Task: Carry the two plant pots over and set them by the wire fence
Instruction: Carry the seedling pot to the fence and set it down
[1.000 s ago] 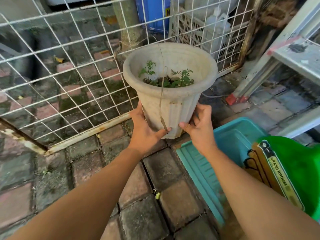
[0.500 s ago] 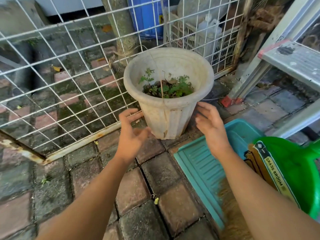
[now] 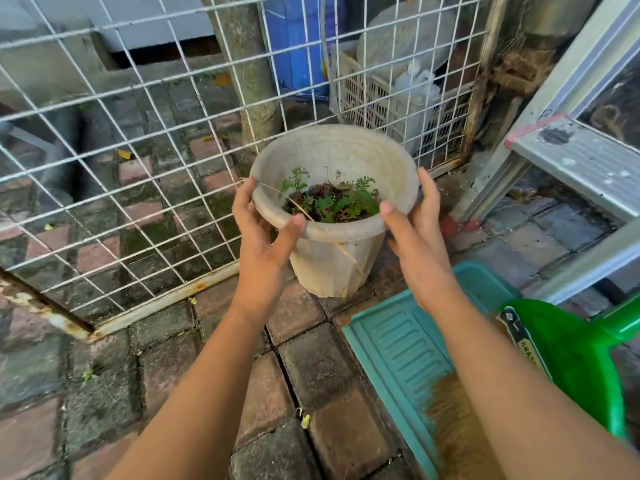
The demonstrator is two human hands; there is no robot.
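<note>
Change since half a second ago: both hands have risen from beside the lower wall of the plant pot (image 3: 332,261) to its rim, and the view has dropped closer. Left hand (image 3: 263,244): fingers curved round the outside of the rim on the left, thumb tip lying on the rim's near edge; a partly open, cupping hold that appears to touch the rim. Right hand (image 3: 414,233): fingers spread upright against the rim's right side, thumb resting on its top edge; likewise cupped, not clenched. Whether either hand presses firmly cannot be told. Pot: pale, worn plastic, upright, standing on the brick paving (image 3: 311,368) just beside the wire fence (image 3: 138,161), near the fence's rusted bottom rail. Contents: small green seedlings (image 3: 332,202) and dry leaves; one dry stem hangs over the front rim. To the right, near the pot: teal dustpan (image 3: 398,344), green scoop (image 3: 581,355), metal ladder (image 3: 575,161). Behind the fence: tree trunk (image 3: 249,74), blue barrel (image 3: 294,43), white crate (image 3: 391,98).
</note>
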